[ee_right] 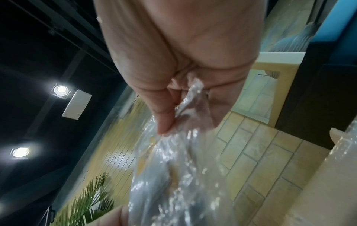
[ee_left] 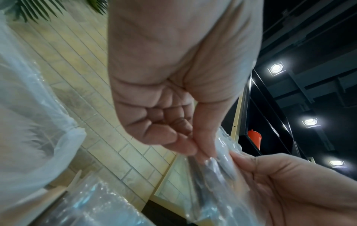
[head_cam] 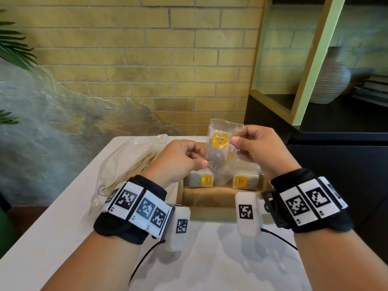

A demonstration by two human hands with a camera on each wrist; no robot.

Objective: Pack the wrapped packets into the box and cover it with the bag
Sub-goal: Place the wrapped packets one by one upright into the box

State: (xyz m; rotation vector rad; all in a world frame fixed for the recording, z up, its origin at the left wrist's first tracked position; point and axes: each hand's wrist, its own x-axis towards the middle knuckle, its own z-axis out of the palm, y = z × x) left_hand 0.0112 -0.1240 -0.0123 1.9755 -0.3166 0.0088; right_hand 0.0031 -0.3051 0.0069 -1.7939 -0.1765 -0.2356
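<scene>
A clear-wrapped packet (head_cam: 219, 147) with a yellow label hangs upright in the air above the brown cardboard box (head_cam: 210, 199). My left hand (head_cam: 182, 159) pinches its lower left edge; my right hand (head_cam: 255, 144) pinches its upper right side. The left wrist view shows thumb and finger closed on the crinkled wrap (ee_left: 210, 171); the right wrist view shows the same wrap (ee_right: 170, 160) held by my right hand (ee_right: 173, 116). Two more yellow-labelled packets (head_cam: 201, 179) (head_cam: 245, 181) stand inside the box. A translucent plastic bag (head_cam: 130, 164) lies crumpled on the table left of the box.
The white table (head_cam: 63, 217) stands against a yellow brick wall. A black cabinet (head_cam: 336, 156) with a green-framed shelf and a ribbed vase (head_cam: 330, 78) is close on the right. Plant leaves (head_cam: 14, 45) hang at the far left.
</scene>
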